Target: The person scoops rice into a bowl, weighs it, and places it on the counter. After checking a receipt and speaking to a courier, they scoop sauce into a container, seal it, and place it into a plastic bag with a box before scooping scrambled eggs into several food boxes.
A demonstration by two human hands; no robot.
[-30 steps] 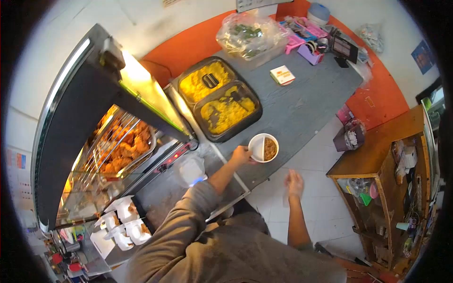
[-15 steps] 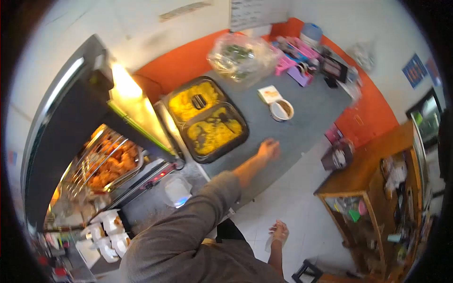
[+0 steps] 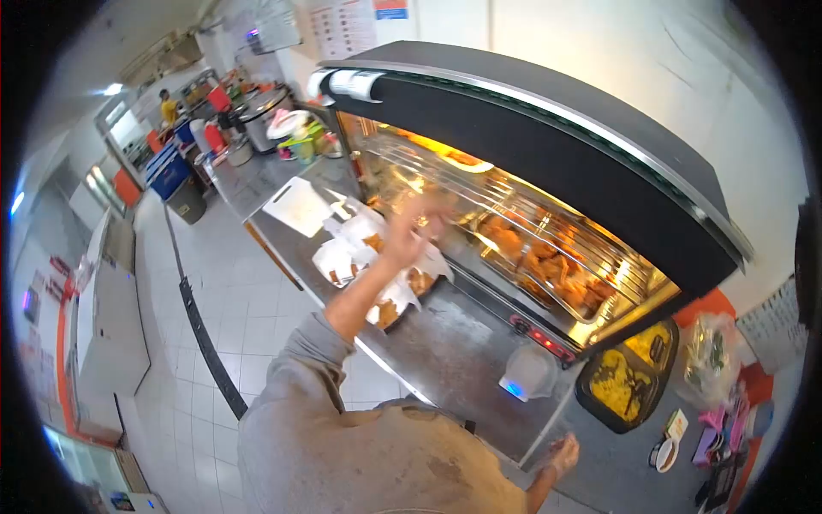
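Note:
My left hand (image 3: 418, 230) is raised in front of the glass of a heated display case (image 3: 531, 146), above white paper-lined boxes (image 3: 364, 236) holding fried pieces. Motion smears its fingers, so I cannot make out whether they hold anything. Inside the case, fried chicken (image 3: 548, 265) lies in a wire-railed tray. My right hand (image 3: 561, 454) hangs low by the counter's corner, apparently in a clear plastic glove, fingers loosely bent and nothing visible in them. Nearest to it are a clear plastic container (image 3: 528, 373) and a black two-part pan (image 3: 629, 377) of yellow food.
A white cutting board (image 3: 297, 206) lies beyond the boxes on the metal counter (image 3: 462, 343). Further back stand a large pot (image 3: 264, 111) and a blue bin (image 3: 171, 171). At the right are a plastic bag of greens (image 3: 711, 360) and a small cup (image 3: 664, 455). A person (image 3: 169, 107) stands far off.
My view has swung left from the grey table to the display case and boxes. My left hand has gone from over the table to in front of the case; my right hand stays low.

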